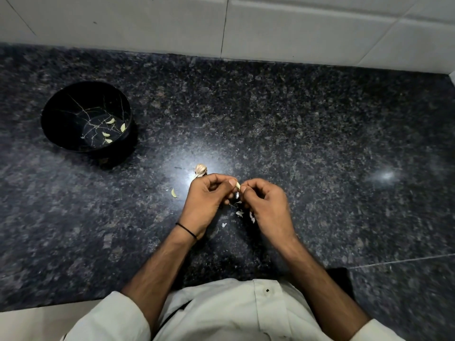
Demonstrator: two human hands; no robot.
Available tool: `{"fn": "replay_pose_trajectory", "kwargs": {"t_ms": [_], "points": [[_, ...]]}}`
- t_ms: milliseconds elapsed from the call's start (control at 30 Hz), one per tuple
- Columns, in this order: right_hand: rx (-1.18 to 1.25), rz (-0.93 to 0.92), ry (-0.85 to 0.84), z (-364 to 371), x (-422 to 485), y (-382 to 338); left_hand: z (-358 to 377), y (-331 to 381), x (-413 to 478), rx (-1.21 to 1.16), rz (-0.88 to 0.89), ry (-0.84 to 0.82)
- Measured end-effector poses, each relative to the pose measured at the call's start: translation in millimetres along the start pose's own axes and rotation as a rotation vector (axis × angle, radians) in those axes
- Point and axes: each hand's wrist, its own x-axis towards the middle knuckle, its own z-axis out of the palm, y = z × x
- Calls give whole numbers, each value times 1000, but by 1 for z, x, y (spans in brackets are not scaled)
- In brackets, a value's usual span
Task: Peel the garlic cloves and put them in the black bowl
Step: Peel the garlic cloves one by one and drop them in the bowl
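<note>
My left hand [205, 203] and my right hand [267, 205] meet at the middle of the counter, fingers curled, both pinching one pale garlic clove [237, 185] between their fingertips. Just beyond my left hand lies the rest of the garlic bulb [200, 170]. A single loose clove [173, 193] lies on the counter left of my left hand. The black bowl [61, 124] stands at the far left and holds several peeled cloves [110, 121].
Bits of white garlic skin [240, 213] lie on the dark speckled granite counter [320, 143] under and between my hands. A white tiled wall [295, 28] runs along the back. The counter's front edge is at my waist.
</note>
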Motion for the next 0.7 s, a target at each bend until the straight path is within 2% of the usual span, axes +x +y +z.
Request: {"fn": "replay_pose_trajectory", "kwargs": {"t_ms": [267, 367, 467, 700], "points": [[119, 47, -12, 1, 2, 4, -2, 0, -1, -217, -161, -59], [139, 68, 16, 1, 1, 2, -2, 0, 0, -224, -178, -60], [87, 90, 62, -2, 2, 4, -4, 0, 1, -125, -142, -27], [-272, -14, 70, -8, 5, 16, -18, -8, 5, 247, -8, 27]]}}
